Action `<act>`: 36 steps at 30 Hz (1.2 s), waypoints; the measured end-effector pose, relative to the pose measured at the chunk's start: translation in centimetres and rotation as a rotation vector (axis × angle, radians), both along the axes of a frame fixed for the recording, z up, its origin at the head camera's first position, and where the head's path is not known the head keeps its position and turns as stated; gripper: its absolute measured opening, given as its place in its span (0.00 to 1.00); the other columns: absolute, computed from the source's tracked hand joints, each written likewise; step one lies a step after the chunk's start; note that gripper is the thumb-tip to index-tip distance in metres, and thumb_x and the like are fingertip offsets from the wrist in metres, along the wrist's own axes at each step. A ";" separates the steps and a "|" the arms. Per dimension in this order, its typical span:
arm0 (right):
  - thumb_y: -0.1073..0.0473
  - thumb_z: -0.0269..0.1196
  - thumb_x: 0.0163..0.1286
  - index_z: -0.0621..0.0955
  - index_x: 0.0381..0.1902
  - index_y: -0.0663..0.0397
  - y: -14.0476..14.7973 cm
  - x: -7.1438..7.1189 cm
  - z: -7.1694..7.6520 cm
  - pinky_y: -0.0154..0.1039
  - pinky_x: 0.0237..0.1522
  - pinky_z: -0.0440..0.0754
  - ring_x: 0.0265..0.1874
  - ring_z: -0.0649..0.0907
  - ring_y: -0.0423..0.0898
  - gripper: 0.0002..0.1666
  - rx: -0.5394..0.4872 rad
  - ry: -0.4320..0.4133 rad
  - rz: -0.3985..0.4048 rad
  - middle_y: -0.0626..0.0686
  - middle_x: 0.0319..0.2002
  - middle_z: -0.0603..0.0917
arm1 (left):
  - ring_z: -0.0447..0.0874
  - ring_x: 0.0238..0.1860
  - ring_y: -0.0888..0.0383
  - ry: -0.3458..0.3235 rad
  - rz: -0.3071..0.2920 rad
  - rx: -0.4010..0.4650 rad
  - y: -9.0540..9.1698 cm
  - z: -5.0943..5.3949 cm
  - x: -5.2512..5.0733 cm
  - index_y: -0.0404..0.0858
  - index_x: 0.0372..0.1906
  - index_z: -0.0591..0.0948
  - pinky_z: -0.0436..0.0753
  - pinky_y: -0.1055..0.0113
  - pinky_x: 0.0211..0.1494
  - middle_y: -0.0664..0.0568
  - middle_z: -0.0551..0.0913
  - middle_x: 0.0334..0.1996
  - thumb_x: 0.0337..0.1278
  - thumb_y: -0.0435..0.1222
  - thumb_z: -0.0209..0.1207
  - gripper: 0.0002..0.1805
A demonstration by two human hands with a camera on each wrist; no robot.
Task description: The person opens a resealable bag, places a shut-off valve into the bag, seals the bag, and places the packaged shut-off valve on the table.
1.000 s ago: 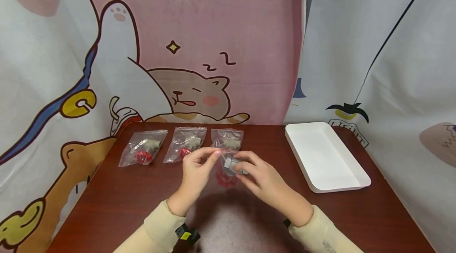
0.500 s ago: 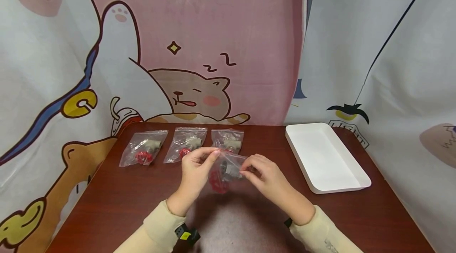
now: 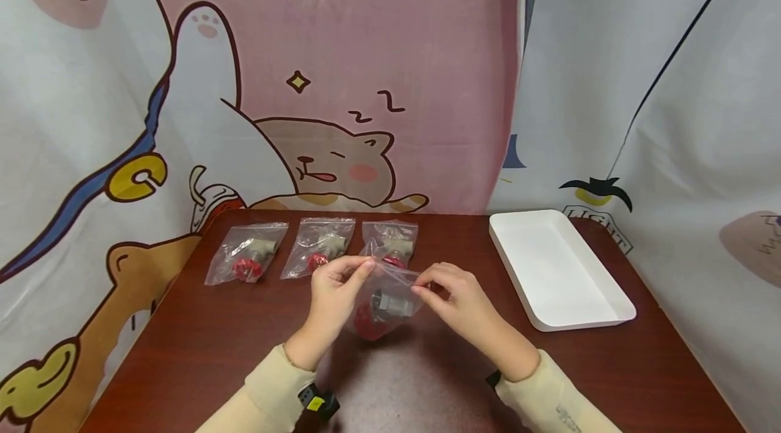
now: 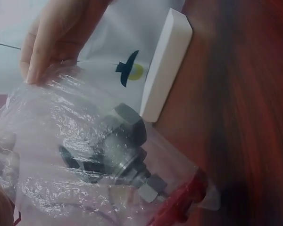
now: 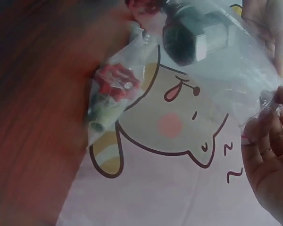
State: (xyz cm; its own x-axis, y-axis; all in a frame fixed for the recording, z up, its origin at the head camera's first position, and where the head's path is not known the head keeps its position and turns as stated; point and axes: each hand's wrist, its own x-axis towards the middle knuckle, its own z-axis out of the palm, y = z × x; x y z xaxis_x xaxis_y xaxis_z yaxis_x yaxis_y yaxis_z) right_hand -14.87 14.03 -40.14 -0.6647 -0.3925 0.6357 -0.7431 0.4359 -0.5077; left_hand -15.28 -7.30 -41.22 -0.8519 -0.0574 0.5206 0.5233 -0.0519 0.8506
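Observation:
A clear zip bag (image 3: 395,275) hangs in the air between the two hands in the head view. My left hand (image 3: 332,297) pinches its upper left edge between thumb and forefinger. The upper right edge is pinched by the fingertips of my right hand (image 3: 454,297). Inside the bag lies a valve (image 4: 122,136) with a grey metal body and a hex end. Its red handwheel (image 3: 369,324) sits in the bag's lower left part. Plastic glare blurs some of the valve in the left wrist view. Whether the bag's mouth is parted cannot be told.
Three more bagged valves, a left one (image 3: 250,253), a middle one (image 3: 318,246) and a right one (image 3: 390,240), lie along the back of the brown table (image 3: 201,352). A white tray (image 3: 561,270) stands at the right. Printed cloth hangs behind.
My right hand shifted from the valve's body to the bag's upper right edge. The valve has sunk lower and leftward in the bag. My left hand has kept its pinch almost in place.

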 end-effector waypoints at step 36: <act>0.60 0.71 0.52 0.82 0.30 0.46 -0.2 -1.0 -0.6 0.29 0.28 0.76 0.27 0.76 0.38 0.08 0.047 -0.050 -0.102 0.42 0.25 0.80 | 0.77 0.29 0.64 0.089 0.062 -0.372 -0.4 2.3 0.3 0.29 0.31 0.83 0.79 0.71 0.27 0.43 0.84 0.31 0.52 0.26 0.64 0.02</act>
State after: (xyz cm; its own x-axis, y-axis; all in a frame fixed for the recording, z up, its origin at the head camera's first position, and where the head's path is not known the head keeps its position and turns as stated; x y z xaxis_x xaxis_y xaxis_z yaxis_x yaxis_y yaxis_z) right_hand -15.91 13.88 -40.78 -0.7332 -0.3497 0.5832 -0.6678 0.5323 -0.5203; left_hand -14.98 -7.65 -38.93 -0.8033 0.0997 0.5872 0.5884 0.2856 0.7564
